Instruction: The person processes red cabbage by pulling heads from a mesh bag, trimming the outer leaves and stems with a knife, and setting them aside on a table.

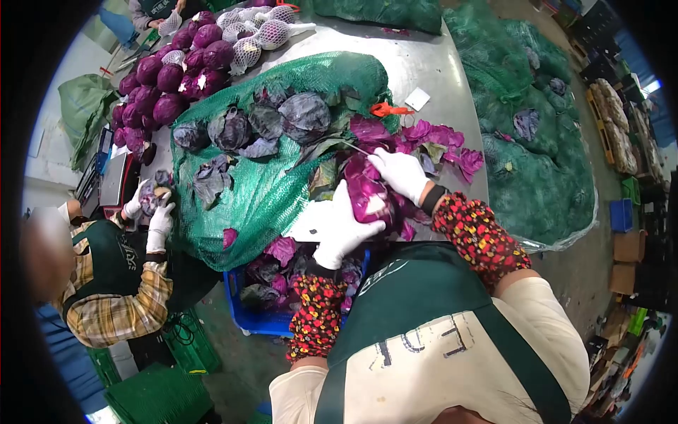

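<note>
A red cabbage [364, 189], its purple leaves shiny, is at the table's near edge. My left hand [346, 227], in a white glove, grips it from the lower left with the thumb spread around it. Just above the cabbage, my gloved right hand [400, 174] is closed on a slim knife [359, 149]; its thin blade points left and its handle is hidden in the fingers. Loose purple leaves [431, 138] lie to the right. To the left, dark untrimmed cabbages [305, 117] rest on an open green mesh sack [272, 187].
Below the table edge stands a blue crate [244, 321] of leaves. Trimmed cabbages [169, 78] and white-netted ones [272, 34] are piled at the back left. A co-worker's gloved hands [159, 219] hold a cabbage at left. Full green sacks [537, 162] stand right.
</note>
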The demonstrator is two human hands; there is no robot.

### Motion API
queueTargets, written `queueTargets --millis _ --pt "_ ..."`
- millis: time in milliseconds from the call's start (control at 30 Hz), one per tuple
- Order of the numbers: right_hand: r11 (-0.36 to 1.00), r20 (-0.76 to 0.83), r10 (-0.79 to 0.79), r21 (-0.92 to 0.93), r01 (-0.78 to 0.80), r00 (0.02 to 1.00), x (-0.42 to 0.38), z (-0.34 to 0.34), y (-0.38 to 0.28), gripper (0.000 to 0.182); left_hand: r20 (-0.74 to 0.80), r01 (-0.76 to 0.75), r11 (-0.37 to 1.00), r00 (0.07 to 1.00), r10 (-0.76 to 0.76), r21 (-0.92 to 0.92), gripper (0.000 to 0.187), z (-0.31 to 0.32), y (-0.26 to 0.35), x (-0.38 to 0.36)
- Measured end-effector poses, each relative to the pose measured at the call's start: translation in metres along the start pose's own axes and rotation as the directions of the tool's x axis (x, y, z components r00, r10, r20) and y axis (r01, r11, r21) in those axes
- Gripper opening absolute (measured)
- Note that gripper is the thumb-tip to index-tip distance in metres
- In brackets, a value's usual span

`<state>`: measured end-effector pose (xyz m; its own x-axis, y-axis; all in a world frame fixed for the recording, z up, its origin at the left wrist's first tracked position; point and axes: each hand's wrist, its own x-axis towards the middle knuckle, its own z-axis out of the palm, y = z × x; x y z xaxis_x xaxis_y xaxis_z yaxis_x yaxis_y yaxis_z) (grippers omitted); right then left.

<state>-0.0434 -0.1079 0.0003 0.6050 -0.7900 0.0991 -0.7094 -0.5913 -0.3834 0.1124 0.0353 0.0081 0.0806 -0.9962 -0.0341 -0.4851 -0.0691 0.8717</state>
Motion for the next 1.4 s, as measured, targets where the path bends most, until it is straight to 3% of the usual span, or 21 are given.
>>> queueTargets --millis 67,133,200,267,300,400,433,467,533,567,667,700,800,867,933,1000,1067,1133,1200,1233,1400 --pt "0.988 0.025 -0.055 -0.14 0.058 0.998 0.001 0.03 0.034 0.024 0.064 -0.08 0.993 0.995 0.075 0.091 0.121 0.005 0.007 -0.015" --pt "0.981 -0.049 -0.082 -0.178 0.072 0.995 -0.008 0.04 0.035 0.027 0.041 -0.188 0.982 0.982 0.186 0.029 0.122 0.008 -0.002 -0.033" --pt "0.978 0.027 0.186 -0.106 -0.182 0.982 -0.007 0.041 0.027 0.03 -0.006 -0.086 0.986 0.996 0.086 -0.143 0.125 0.011 -0.013 -0.053" --pt "0.988 -0.015 0.142 -0.052 -0.142 0.99 -0.007 0.041 0.027 0.035 -0.089 0.028 0.96 0.994 -0.055 -0.28 0.128 0.017 -0.023 -0.071" --pt "0.989 0.009 0.142 -0.044 -0.142 0.99 -0.009 0.038 0.024 0.039 -0.187 -0.009 0.97 0.982 -0.037 -0.242 0.126 0.017 -0.019 -0.071" --pt "0.992 0.104 0.116 0.043 -0.121 0.988 -0.02 0.016 0.007 0.053 -0.228 0.004 0.991 0.973 -0.034 -0.134 0.121 0.012 -0.005 -0.058" --pt "0.98 0.262 0.128 0.114 -0.162 0.957 -0.027 -0.014 -0.012 0.06 -0.284 -0.028 0.993 0.959 -0.006 -0.116 0.117 0.013 -0.001 -0.054" --pt "0.981 0.151 0.028 0.186 -0.056 0.988 -0.041 -0.014 -0.014 0.062 -0.283 -0.032 0.992 0.959 -0.004 -0.124 0.117 0.013 0.003 -0.051" --pt "0.952 0.406 0.056 0.253 -0.171 0.912 -0.058 -0.05 -0.035 0.063 -0.288 0.06 0.998 0.955 -0.067 -0.032 0.116 0.015 0.012 -0.047" --pt "0.964 0.421 0.0 0.243 -0.113 0.907 -0.067 -0.056 -0.039 0.061 -0.291 0.058 0.998 0.955 -0.061 -0.02 0.115 0.017 0.013 -0.045" --pt "0.924 0.461 0.131 0.265 -0.277 0.878 -0.087 -0.037 -0.031 0.056 -0.291 0.086 0.996 0.953 -0.08 0.008 0.116 0.024 0.019 -0.04" --pt "0.958 0.325 0.028 0.262 -0.119 0.945 -0.088 -0.037 -0.031 0.054 -0.285 0.101 0.995 0.953 -0.099 -0.005 0.117 0.025 0.023 -0.039" --pt "0.836 0.468 0.244 0.343 -0.429 0.849 -0.078 -0.046 -0.031 0.049 -0.344 0.116 0.988 0.936 -0.075 0.1 0.117 0.035 0.024 -0.036" --pt "0.904 0.052 0.024 0.426 -0.044 0.998 -0.085 0.015 0.009 0.047 -0.344 0.126 0.983 0.936 -0.072 0.136 0.117 0.034 0.026 -0.035" --pt "0.884 0.105 0.074 0.453 -0.114 0.992 -0.079 0.006 0.003 0.045 -0.378 0.118 0.889 0.924 0.066 0.443 0.117 0.029 0.032 -0.034" --pt "0.859 0.172 0.12 0.476 -0.189 0.978 -0.07 -0.013 -0.011 0.044 -0.297 -0.098 0.938 0.933 0.202 0.332 0.116 0.02 0.032 -0.025" --pt "0.897 0.274 0.128 0.379 -0.229 0.953 -0.061 -0.033 -0.025 0.045 -0.126 -0.145 0.951 0.975 0.185 0.273 0.115 0.013 0.024 -0.017" --pt "0.909 0.159 0.169 0.355 -0.216 0.973 -0.053 -0.021 -0.018 0.044 -0.099 -0.215 0.904 0.958 0.268 0.37 0.107 0.011 0.016 -0.015" --pt "0.962 0.21 0.214 0.123 -0.243 0.954 -0.043 -0.018 -0.015 0.035 -0.121 -0.217 0.908 0.954 0.275 0.357 0.103 0.012 0.016 -0.017" --pt "0.961 0.206 0.216 0.126 -0.245 0.954 -0.042 -0.017 -0.017 0.035 -0.117 -0.221 0.906 0.953 0.279 0.361 0.103 0.013 0.017 -0.019" --pt "0.992 -0.029 0.127 -0.019 -0.127 0.992 -0.039 0.008 -0.014 0.02 -0.246 -0.185 0.928 0.93 0.272 0.324 0.101 0.014 0.01 -0.036"
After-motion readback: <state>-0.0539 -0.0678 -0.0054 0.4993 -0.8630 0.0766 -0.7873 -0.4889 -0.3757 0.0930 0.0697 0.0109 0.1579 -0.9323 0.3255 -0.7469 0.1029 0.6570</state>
